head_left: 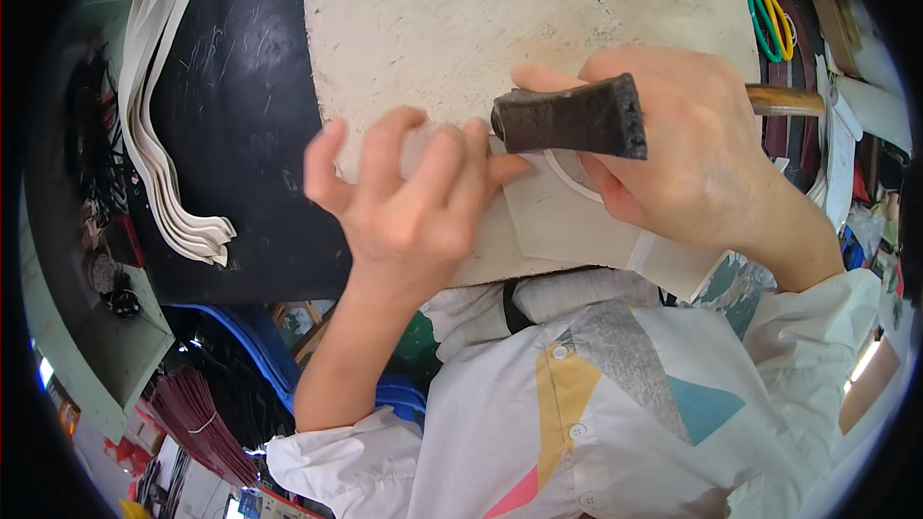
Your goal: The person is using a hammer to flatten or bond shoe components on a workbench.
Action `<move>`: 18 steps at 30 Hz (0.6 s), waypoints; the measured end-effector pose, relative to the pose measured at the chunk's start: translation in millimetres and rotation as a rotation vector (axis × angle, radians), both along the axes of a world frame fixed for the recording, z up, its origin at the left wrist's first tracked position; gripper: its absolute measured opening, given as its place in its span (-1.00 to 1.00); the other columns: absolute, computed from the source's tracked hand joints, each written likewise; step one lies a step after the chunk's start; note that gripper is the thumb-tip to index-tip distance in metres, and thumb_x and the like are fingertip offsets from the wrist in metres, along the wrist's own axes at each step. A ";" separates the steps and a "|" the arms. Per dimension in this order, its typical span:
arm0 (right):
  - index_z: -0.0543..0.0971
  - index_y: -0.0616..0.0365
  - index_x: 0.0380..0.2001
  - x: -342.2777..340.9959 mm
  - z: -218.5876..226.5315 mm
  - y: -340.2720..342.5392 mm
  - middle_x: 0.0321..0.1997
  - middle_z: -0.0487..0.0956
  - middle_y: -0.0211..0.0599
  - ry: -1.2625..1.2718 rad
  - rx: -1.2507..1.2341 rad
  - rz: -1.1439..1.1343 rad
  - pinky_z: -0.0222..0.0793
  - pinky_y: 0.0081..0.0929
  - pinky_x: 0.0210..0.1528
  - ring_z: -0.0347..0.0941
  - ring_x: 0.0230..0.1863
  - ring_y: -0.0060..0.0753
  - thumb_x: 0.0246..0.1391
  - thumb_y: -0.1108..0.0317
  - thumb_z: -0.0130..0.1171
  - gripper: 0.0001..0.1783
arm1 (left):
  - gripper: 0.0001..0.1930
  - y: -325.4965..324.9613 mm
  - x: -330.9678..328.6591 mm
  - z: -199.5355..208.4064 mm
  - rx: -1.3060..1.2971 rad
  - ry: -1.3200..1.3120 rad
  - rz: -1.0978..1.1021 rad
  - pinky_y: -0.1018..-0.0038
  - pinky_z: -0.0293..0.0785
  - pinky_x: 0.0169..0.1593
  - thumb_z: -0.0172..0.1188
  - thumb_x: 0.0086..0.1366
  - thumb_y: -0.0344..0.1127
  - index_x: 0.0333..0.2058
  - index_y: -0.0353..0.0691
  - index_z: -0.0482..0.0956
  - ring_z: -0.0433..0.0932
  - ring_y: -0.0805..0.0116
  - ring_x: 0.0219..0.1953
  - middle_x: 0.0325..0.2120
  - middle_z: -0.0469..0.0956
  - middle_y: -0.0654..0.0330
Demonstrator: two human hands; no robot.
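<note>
My right hand is closed around a hammer, its wooden handle sticking out to the right. The dark, worn hammer head is held over a pale flat piece with a white curved strip on it. Just left of the hammer head is my left hand, its fingers bent and spread apart. Its thumb lies at the edge of the pale piece, with the index fingertip close to the hammer's face. The hammer head and my right hand cover part of the pale piece.
Under the work lies a worn cream board on a black tabletop. A bundle of long white strips rests at left. Green and yellow loops hang at far right. Below left are a blue bin and tied maroon strips.
</note>
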State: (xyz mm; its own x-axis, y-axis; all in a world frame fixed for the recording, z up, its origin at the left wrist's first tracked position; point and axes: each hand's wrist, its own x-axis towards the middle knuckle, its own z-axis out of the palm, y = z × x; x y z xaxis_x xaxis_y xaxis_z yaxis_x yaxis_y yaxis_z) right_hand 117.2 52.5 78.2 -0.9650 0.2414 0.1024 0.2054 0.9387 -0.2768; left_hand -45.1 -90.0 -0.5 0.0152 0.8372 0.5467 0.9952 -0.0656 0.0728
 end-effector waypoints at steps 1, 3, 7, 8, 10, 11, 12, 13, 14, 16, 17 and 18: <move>0.66 0.07 0.01 -1.6 -0.5 0.0 -0.55 0.40 -0.34 -0.004 -0.002 -0.002 0.27 -0.31 -0.55 0.41 -0.56 -0.21 -0.35 0.42 0.39 -0.34 | -0.78 -1.6 1.7 -0.1 -0.020 -0.048 0.004 0.08 0.10 0.15 0.44 0.02 -0.16 -0.41 -0.13 0.67 0.52 0.37 -0.29 -0.51 0.42 0.43; 0.67 0.05 0.00 -3.1 -0.3 1.3 -0.55 0.39 -0.33 0.006 -0.001 0.000 0.28 -0.31 -0.55 0.41 -0.56 -0.20 -0.34 0.42 0.39 -0.36 | -0.78 -4.5 6.4 0.9 -0.057 -0.144 0.011 0.12 0.11 0.11 0.44 0.01 -0.17 -0.42 -0.12 0.66 0.49 0.39 -0.32 -0.51 0.40 0.43; 0.67 0.02 -0.01 -4.8 5.6 3.1 -0.55 0.38 -0.33 0.091 0.026 0.004 0.27 -0.30 -0.54 0.40 -0.56 -0.18 -0.32 0.39 0.39 -0.38 | -0.80 -6.4 10.9 4.0 -0.037 -0.190 0.023 0.17 0.12 0.08 0.45 -0.01 -0.24 -0.41 -0.13 0.67 0.48 0.43 -0.35 -0.53 0.36 0.42; 0.67 0.02 -0.01 -4.7 5.0 2.2 -0.54 0.39 -0.32 0.080 0.031 0.011 0.27 -0.30 -0.53 0.40 -0.55 -0.18 -0.31 0.37 0.39 -0.39 | -0.81 -7.6 10.8 5.2 -0.059 -0.184 0.020 0.16 0.12 0.09 0.45 0.00 -0.25 -0.41 -0.13 0.67 0.48 0.44 -0.35 -0.53 0.36 0.42; 0.67 0.03 -0.01 -3.6 2.9 1.6 -0.51 0.44 -0.32 0.021 0.036 0.032 0.29 -0.31 -0.52 0.43 -0.54 -0.18 -0.28 0.33 0.39 -0.40 | -0.83 -8.4 10.0 7.9 -0.099 -0.170 0.006 0.15 0.12 0.11 0.44 0.00 -0.28 -0.41 -0.14 0.67 0.50 0.44 -0.34 -0.53 0.36 0.41; 0.66 0.04 0.00 -3.6 5.3 4.0 -0.51 0.45 -0.32 0.016 0.044 0.032 0.29 -0.31 -0.51 0.44 -0.53 -0.19 -0.26 0.31 0.39 -0.41 | -0.83 -7.3 10.5 7.0 -0.074 -0.163 0.004 0.14 0.12 0.13 0.44 0.01 -0.28 -0.42 -0.14 0.67 0.50 0.44 -0.34 -0.53 0.37 0.41; 0.66 0.06 0.00 -3.2 7.5 5.6 -0.50 0.47 -0.32 0.011 0.050 0.030 0.30 -0.32 -0.51 0.44 -0.53 -0.19 -0.24 0.29 0.38 -0.42 | -0.84 -5.8 11.5 4.5 -0.049 -0.156 0.003 0.12 0.11 0.14 0.43 0.02 -0.29 -0.42 -0.14 0.67 0.51 0.44 -0.33 -0.53 0.37 0.41; 0.65 0.07 0.01 -3.0 8.2 6.6 -0.50 0.48 -0.31 0.009 0.052 0.034 0.30 -0.32 -0.51 0.45 -0.52 -0.19 -0.21 0.27 0.37 -0.42 | -0.85 -6.0 12.4 2.6 -0.025 -0.147 0.011 0.11 0.11 0.15 0.43 0.03 -0.30 -0.42 -0.14 0.67 0.52 0.44 -0.33 -0.52 0.38 0.41; 0.65 0.08 0.01 -4.8 12.0 6.9 -0.50 0.47 -0.32 0.055 0.051 0.044 0.30 -0.32 -0.51 0.45 -0.52 -0.20 -0.21 0.27 0.37 -0.42 | -0.86 -7.0 11.7 4.1 -0.045 -0.166 0.004 0.10 0.10 0.16 0.43 0.03 -0.29 -0.43 -0.15 0.67 0.52 0.43 -0.32 -0.52 0.38 0.40; 0.65 0.07 -0.02 -3.9 8.9 2.2 -0.53 0.42 -0.34 0.056 0.030 0.051 0.28 -0.30 -0.52 0.42 -0.54 -0.20 -0.26 0.33 0.37 -0.42 | -0.86 -7.1 8.8 9.6 -0.078 -0.169 0.005 0.08 0.09 0.17 0.42 0.05 -0.29 -0.43 -0.15 0.67 0.53 0.41 -0.30 -0.51 0.40 0.40; 0.64 0.06 -0.03 -2.2 1.2 0.9 -0.55 0.39 -0.34 0.025 0.046 0.051 0.27 -0.29 -0.52 0.40 -0.55 -0.20 -0.29 0.36 0.36 -0.42 | -0.86 -6.0 8.0 11.7 -0.091 -0.153 0.009 0.07 0.09 0.17 0.42 0.05 -0.28 -0.44 -0.15 0.67 0.53 0.40 -0.29 -0.51 0.41 0.41; 0.64 0.05 -0.04 -2.6 -2.5 0.5 -0.56 0.36 -0.35 0.004 0.050 0.043 0.26 -0.28 -0.52 0.39 -0.56 -0.20 -0.31 0.39 0.36 -0.42 | -0.86 -4.3 7.4 12.8 -0.096 -0.096 0.036 0.07 0.09 0.17 0.42 0.06 -0.28 -0.44 -0.15 0.67 0.53 0.39 -0.28 -0.51 0.41 0.41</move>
